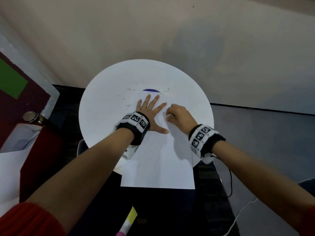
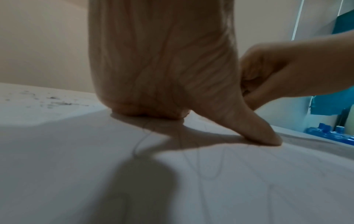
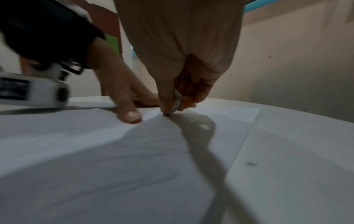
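A white sheet of paper [image 1: 158, 164] lies on a round white table [image 1: 105, 120], and its near end hangs over the table's front edge. My left hand [image 1: 150, 114] lies flat on the sheet's far part, fingers spread, thumb [image 2: 264, 133] pressed down. Just to its right, my right hand [image 1: 172, 113] pinches a small white piece [image 3: 177, 103], perhaps an eraser, with its tip against the paper [image 3: 95, 151]. Faint pencil lines show on the sheet [image 2: 229, 181] in the left wrist view.
A blue disc [image 1: 151, 90] peeks out past the sheet's far edge. Dark specks [image 1: 126, 103] dot the table at left. A yellow and pink marker [image 1: 127, 223] lies low in front. A dark red door with a knob [image 1: 31, 116] stands at left. A black cable [image 1: 230, 181] hangs at right.
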